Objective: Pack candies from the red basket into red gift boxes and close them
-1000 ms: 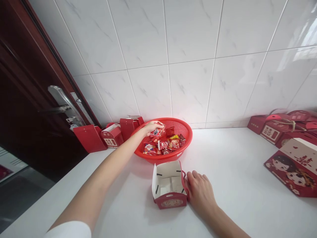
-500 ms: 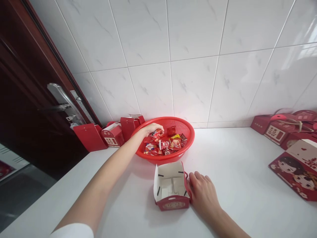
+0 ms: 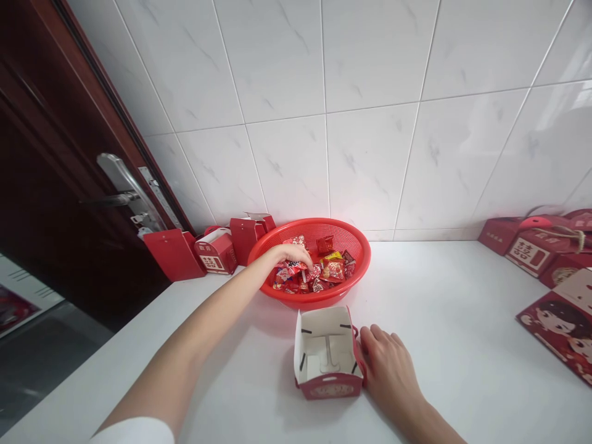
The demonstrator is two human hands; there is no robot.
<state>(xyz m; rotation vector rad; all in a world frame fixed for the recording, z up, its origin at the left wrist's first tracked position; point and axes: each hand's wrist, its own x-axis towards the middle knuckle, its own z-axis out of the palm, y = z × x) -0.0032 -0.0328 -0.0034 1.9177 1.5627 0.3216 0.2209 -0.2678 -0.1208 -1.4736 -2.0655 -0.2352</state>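
My left hand reaches into a red plastic colander, fingers closed on a red candy packet. Around it in the colander lie several more wrapped sweets, mostly red, one yellow. In front of the colander an open red cardboard candy box stands upright, its pale inside bare. Against the box's right side rests my right hand, fingers curled at the red side flap; its fingertips are partly hidden.
Red folded boxes stand at the left near a dark door with a metal handle. More red boxes and a box with cartoon figures lie at the right. A tiled wall borders the white table.
My left hand has moved slightly right and down among the sweets, still with a red packet. My right hand stays at the box. The whole view has shifted a little.
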